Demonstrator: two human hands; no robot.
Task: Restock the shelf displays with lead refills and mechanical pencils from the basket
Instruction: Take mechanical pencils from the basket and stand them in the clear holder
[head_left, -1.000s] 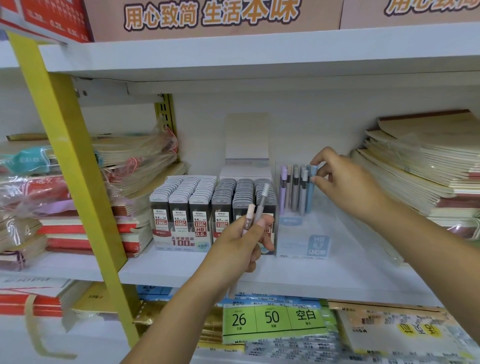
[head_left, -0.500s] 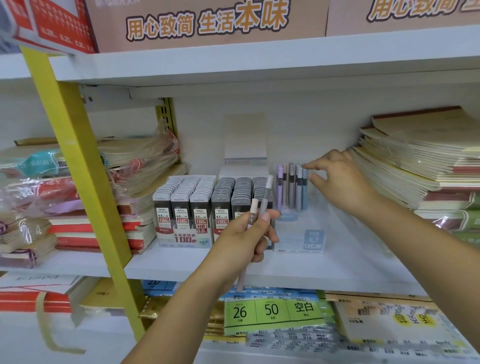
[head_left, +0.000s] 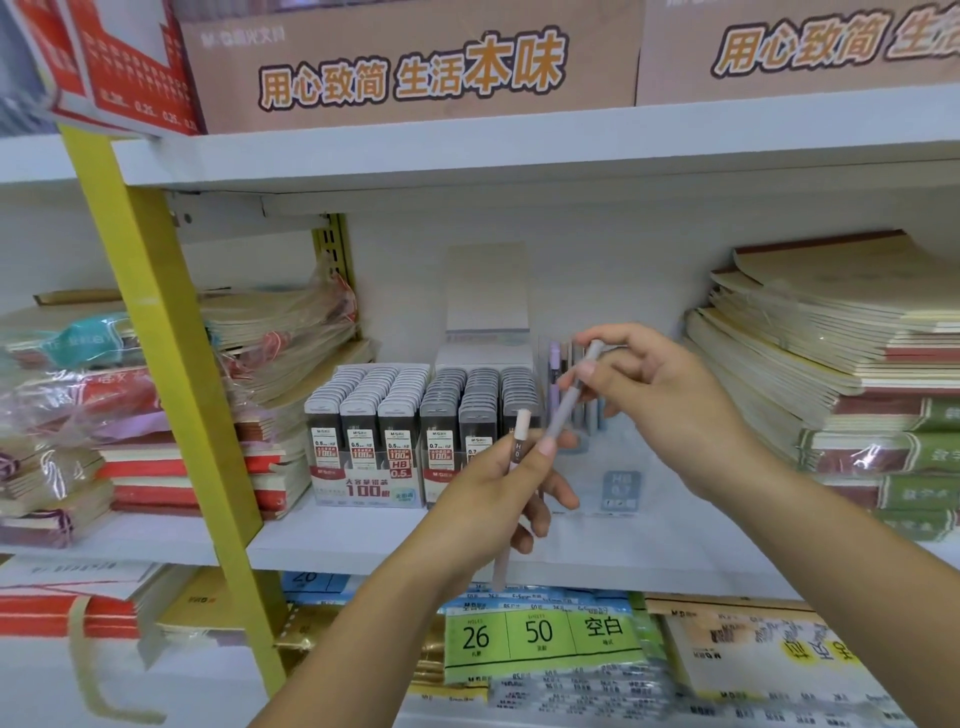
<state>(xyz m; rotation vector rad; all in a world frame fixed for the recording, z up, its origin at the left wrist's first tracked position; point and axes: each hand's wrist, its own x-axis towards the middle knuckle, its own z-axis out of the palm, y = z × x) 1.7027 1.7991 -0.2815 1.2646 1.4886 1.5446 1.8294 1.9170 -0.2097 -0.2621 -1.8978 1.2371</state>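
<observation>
Shelf: we see a white shelf (head_left: 337, 540) with lead boxes (head_left: 421, 415).
Sides: notebook piles (head_left: 831, 364).
Left hand (head_left: 498, 499): grips a pink pencil (head_left: 511, 478).
Right hand (head_left: 670, 405): pinches a gray pencil (head_left: 571, 395).

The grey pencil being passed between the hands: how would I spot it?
Find the middle white shelf, where grey lead refill boxes stand in rows. In front of them the right hand pinches a slim frosted grey mechanical pencil, tilted. Unlike the pink-capped pencil in the left hand, it is the higher of the two.

Head view, close, facing shelf (head_left: 363, 540).
</observation>
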